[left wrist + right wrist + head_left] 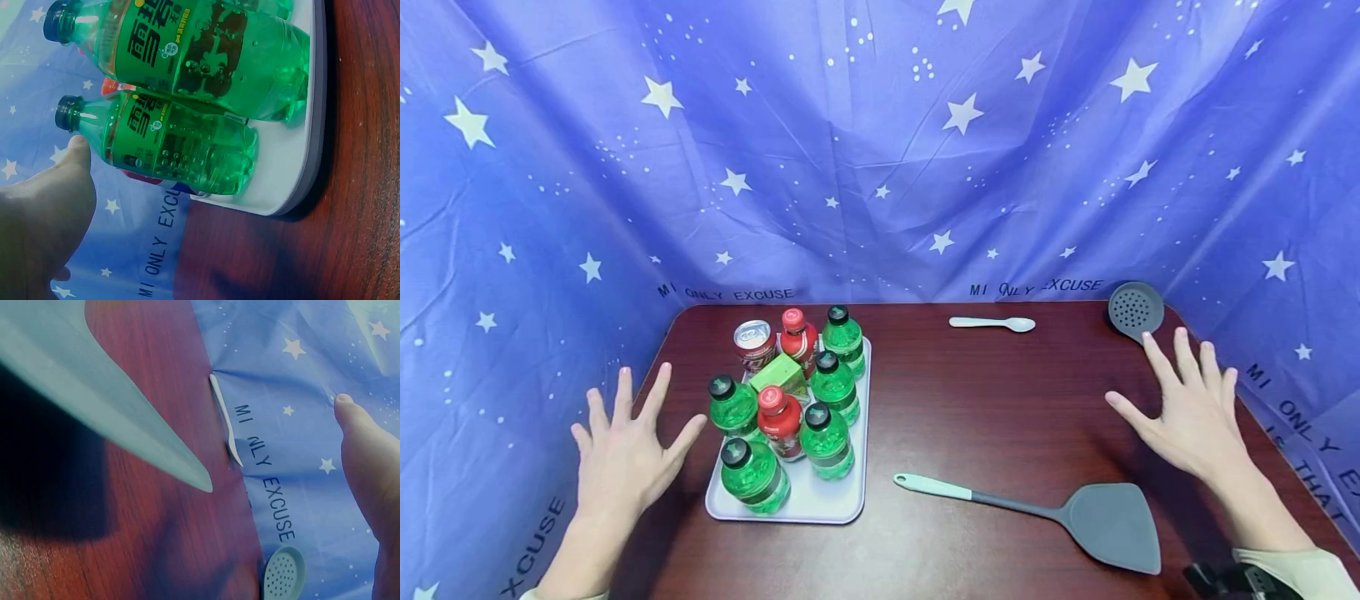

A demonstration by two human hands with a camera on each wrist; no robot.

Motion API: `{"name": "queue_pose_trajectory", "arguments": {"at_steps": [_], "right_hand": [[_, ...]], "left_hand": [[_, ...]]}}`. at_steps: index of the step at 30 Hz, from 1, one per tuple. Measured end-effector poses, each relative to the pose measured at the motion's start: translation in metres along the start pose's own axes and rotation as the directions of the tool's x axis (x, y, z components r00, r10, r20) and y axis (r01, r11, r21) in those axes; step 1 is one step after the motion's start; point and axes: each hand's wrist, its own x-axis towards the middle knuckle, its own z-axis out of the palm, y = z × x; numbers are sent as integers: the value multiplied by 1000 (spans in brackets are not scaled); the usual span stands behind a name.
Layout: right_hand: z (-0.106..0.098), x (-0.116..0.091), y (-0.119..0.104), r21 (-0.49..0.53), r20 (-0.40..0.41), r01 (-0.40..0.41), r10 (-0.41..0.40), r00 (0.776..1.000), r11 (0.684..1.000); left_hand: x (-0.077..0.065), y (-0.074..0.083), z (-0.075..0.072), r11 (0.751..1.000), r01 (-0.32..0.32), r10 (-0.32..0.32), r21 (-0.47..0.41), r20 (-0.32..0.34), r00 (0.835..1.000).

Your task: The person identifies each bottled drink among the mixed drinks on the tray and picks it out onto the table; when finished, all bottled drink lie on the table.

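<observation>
My left hand is spread with straight fingers at the left of a white tray, holding nothing. On the tray stand several green soda bottles with black caps, two red-capped bottles, a soda can and a green box. In the left wrist view, the thumb overlaps the neck of a green bottle. My right hand, also spread and holding nothing, hovers over the table's right side. Its fingertips overlap the handle end of a grey skimmer. Nearer the front lies a spatula with a mint-green handle.
A white spoon lies near the back edge of the dark wooden table. Blue star-printed cloth hangs behind the table and along both sides. A black object sits by the right wrist.
</observation>
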Motion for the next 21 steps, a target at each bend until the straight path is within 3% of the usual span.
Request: {"name": "queue_pose_trajectory", "arguments": {"at_steps": [4,7,13,21], "right_hand": [[-1,5,-7,33,-8,23,-23,1000,999],[-2,15,-21,95,-18,64,-62,998,993],[-7,40,-67,262,-44,157,-150,988,952],[-4,63,-133,374,-99,231,-209,973,898]], "left_hand": [[0,0,-1,999,0,1,-39,8,1000],[-1,1,-2,990,0,1,-138,13,1000],[-10,7,3,935,4,-14,-353,-27,1000],[-32,12,22,893,60,-91,-446,-48,995]]}}
